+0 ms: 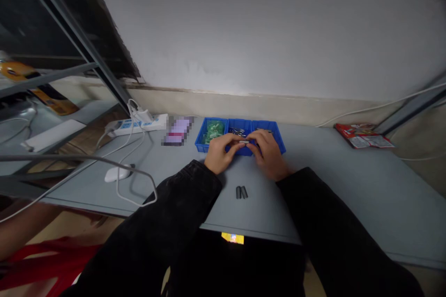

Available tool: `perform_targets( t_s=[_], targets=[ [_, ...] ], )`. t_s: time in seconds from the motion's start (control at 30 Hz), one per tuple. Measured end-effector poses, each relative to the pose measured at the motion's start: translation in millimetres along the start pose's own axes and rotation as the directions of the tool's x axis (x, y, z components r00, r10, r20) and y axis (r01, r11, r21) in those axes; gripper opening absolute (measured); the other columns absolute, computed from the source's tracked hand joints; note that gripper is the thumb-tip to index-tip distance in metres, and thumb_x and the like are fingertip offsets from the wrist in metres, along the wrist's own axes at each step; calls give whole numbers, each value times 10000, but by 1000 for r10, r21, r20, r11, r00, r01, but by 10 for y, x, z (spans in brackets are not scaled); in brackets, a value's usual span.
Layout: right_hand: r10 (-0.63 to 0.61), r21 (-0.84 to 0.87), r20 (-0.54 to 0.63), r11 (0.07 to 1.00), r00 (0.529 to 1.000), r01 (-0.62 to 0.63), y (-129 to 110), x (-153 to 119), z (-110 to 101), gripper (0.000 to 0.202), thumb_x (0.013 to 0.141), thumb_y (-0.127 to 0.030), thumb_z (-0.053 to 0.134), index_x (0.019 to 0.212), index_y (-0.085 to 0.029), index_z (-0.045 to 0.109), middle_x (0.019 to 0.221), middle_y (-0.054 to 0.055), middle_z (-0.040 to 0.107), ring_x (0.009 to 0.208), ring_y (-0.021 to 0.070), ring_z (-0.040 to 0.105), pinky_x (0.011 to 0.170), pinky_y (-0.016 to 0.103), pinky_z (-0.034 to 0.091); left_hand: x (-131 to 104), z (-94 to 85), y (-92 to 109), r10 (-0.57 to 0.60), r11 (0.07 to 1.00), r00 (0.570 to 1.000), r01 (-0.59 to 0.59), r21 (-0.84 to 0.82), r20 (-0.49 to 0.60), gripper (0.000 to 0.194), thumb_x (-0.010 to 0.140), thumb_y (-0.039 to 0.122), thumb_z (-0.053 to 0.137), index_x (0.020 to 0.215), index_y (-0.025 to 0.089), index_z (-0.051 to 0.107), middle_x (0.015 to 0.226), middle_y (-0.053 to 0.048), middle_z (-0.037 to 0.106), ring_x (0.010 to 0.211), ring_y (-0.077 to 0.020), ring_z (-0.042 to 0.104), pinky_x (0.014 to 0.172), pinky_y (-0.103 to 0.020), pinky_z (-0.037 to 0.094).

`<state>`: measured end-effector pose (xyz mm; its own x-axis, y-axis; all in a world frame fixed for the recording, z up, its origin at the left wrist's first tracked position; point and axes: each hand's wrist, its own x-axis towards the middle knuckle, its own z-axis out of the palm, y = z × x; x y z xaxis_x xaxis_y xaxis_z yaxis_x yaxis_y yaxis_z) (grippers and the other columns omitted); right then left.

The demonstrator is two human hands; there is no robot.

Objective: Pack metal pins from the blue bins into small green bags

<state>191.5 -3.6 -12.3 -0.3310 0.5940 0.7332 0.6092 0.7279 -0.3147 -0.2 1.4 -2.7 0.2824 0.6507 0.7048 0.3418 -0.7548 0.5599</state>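
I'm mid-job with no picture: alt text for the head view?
Left-hand grip and right-hand grip together pinch a small pale piece by three blue bins. Two short dark pieces lie side by side on the gray desk.

Finished in blue: bins (240,152). In green: small pieces (214,131). In dark grey: paired cylinders (239,192). In off-white: thin part (243,142). In plain grey-blue: tabletop (324,185). In red with white panels: packet (362,135).

A pale wall (261,32) (beige along its foot) backs a grey table (348,185) beside a grey frame (108,81).
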Motion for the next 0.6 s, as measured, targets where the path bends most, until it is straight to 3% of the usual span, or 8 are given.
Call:
perform_targets(
  t_s=[0.6],
  targets=[
    [-9, -7, 25, 1000, 1000, 9, 30, -7, 13, 203, 1058, -340, 406, 1004, -228, 568, 1016, 77, 624, 999, 249, 579, 870, 414, 434, -1, 5, 18, 16, 1000, 1000, -16, -15, 16, 114, 923, 251, 696, 973, 151, 716, 905, -53, 759, 742, -140, 707, 728, -276, 585]
  ],
)
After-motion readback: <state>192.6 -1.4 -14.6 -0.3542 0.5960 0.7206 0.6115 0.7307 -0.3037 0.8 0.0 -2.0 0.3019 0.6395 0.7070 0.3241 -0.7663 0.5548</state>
